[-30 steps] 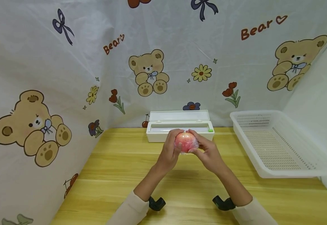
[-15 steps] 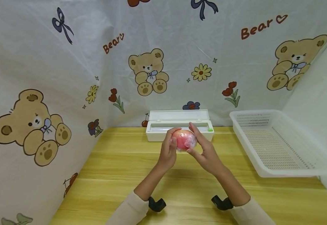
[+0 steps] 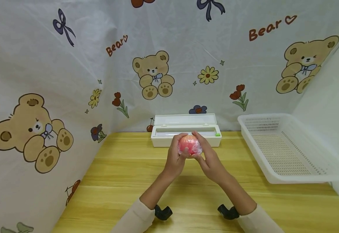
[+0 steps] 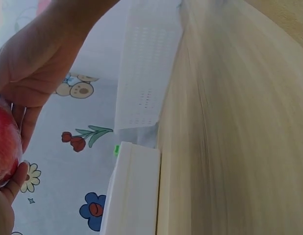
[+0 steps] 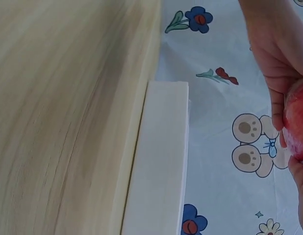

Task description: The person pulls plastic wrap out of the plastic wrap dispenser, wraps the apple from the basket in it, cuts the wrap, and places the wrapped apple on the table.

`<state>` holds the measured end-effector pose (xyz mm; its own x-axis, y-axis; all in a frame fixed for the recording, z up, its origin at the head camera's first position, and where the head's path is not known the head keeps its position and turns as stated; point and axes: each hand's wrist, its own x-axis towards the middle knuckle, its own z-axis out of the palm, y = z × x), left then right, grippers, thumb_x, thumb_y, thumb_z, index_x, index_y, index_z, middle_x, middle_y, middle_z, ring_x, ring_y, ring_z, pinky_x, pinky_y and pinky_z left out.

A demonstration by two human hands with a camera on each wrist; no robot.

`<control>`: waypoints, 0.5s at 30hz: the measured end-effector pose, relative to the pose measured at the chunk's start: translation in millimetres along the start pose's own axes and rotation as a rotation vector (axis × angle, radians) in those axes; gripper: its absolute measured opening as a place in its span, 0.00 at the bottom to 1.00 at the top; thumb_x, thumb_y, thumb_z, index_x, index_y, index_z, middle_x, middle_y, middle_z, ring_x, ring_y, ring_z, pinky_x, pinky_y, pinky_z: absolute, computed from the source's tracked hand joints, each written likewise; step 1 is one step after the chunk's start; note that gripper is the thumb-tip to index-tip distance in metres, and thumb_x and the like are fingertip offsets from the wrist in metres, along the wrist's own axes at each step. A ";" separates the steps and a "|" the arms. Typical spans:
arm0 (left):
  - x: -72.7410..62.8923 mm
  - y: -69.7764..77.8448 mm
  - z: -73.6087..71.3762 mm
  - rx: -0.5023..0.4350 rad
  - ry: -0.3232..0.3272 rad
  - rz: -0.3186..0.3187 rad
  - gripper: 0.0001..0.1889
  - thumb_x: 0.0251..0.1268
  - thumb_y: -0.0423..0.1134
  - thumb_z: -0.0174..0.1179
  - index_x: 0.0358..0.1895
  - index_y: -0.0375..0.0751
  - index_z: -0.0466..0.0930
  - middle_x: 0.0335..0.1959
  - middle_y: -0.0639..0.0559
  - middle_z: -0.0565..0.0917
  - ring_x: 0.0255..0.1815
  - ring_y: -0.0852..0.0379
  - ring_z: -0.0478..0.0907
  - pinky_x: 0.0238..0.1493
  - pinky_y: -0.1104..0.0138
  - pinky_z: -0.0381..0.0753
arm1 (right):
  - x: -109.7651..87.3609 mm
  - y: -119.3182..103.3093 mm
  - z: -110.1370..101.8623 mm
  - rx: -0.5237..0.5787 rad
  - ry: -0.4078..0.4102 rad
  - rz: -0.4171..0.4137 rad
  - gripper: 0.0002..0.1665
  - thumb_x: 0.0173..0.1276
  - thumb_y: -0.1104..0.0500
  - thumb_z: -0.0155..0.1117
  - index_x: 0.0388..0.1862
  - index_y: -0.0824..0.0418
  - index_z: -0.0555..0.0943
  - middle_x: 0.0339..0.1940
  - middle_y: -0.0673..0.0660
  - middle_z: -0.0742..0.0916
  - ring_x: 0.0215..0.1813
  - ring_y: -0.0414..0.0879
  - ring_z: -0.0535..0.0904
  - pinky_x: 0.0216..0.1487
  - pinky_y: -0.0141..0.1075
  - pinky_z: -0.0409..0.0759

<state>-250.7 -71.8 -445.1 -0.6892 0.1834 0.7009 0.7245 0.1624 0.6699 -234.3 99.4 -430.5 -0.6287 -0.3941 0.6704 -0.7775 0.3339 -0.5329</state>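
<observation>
A red apple [image 3: 189, 144], wrapped in clear cling film, is held up over the table between both hands. My left hand [image 3: 175, 159] grips its left side, thumb across the front. My right hand [image 3: 212, 161] holds the right side, fingers on top and thumb low at the front. In the left wrist view the apple [image 4: 5, 144] shows smooth and red at the frame edge. The right wrist view catches crinkled film on the apple [image 5: 297, 120]. Behind the hands stands a white cling film box [image 3: 160, 141] with its lid [image 3: 185, 119] raised.
At the right stands a white perforated plastic basket [image 3: 274, 174] with nothing in it. A green slider [image 3: 218, 134] sits at the box's right end. The wooden table [image 3: 122, 171] meets a bear-printed cloth [image 3: 181, 94] at the back and left.
The apple has shifted slightly left and turned between the hands. My right fingers rose off its top half a second ago and now lie against it again. The left thumb has moved across its front.
</observation>
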 end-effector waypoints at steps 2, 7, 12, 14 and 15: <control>0.4 1.6 0.1 0.023 0.005 0.014 0.37 0.74 0.71 0.41 0.68 0.43 0.64 0.57 0.44 0.75 0.49 0.52 0.76 0.43 0.64 0.87 | -1.6 -0.6 1.3 -0.065 0.007 -0.009 0.41 0.79 0.53 0.56 0.83 0.61 0.51 0.78 0.62 0.67 0.77 0.58 0.63 0.73 0.41 0.67; -0.7 2.0 1.4 0.040 0.022 0.008 0.36 0.76 0.70 0.40 0.68 0.41 0.65 0.56 0.44 0.75 0.49 0.52 0.76 0.43 0.65 0.86 | -2.9 -1.4 4.8 -0.131 0.028 -0.025 0.43 0.80 0.45 0.49 0.83 0.64 0.49 0.75 0.65 0.69 0.75 0.60 0.66 0.73 0.44 0.67; -1.6 -3.2 2.1 0.028 0.023 -0.011 0.33 0.78 0.67 0.40 0.68 0.43 0.65 0.56 0.45 0.75 0.48 0.53 0.76 0.43 0.65 0.86 | -1.4 0.8 6.0 -0.138 0.014 -0.029 0.43 0.80 0.48 0.51 0.83 0.65 0.50 0.77 0.65 0.68 0.76 0.60 0.65 0.71 0.47 0.69; -0.4 -4.0 1.2 -0.014 0.015 -0.035 0.34 0.77 0.68 0.41 0.68 0.43 0.65 0.56 0.45 0.76 0.48 0.53 0.76 0.41 0.65 0.87 | -0.2 2.6 3.5 -0.122 -0.002 -0.017 0.43 0.78 0.53 0.58 0.83 0.63 0.51 0.79 0.62 0.66 0.77 0.60 0.64 0.70 0.50 0.70; 0.4 -4.4 0.7 -0.044 0.009 -0.053 0.34 0.76 0.68 0.42 0.68 0.43 0.65 0.55 0.45 0.76 0.48 0.54 0.77 0.41 0.65 0.87 | 0.4 3.5 1.8 -0.111 -0.012 -0.014 0.45 0.76 0.55 0.62 0.83 0.62 0.51 0.80 0.61 0.65 0.77 0.59 0.63 0.70 0.52 0.70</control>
<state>-254.2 -71.7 -447.9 -0.7271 0.1672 0.6658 0.6857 0.1294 0.7163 -237.3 98.9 -433.1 -0.6185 -0.4093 0.6708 -0.7803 0.4204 -0.4629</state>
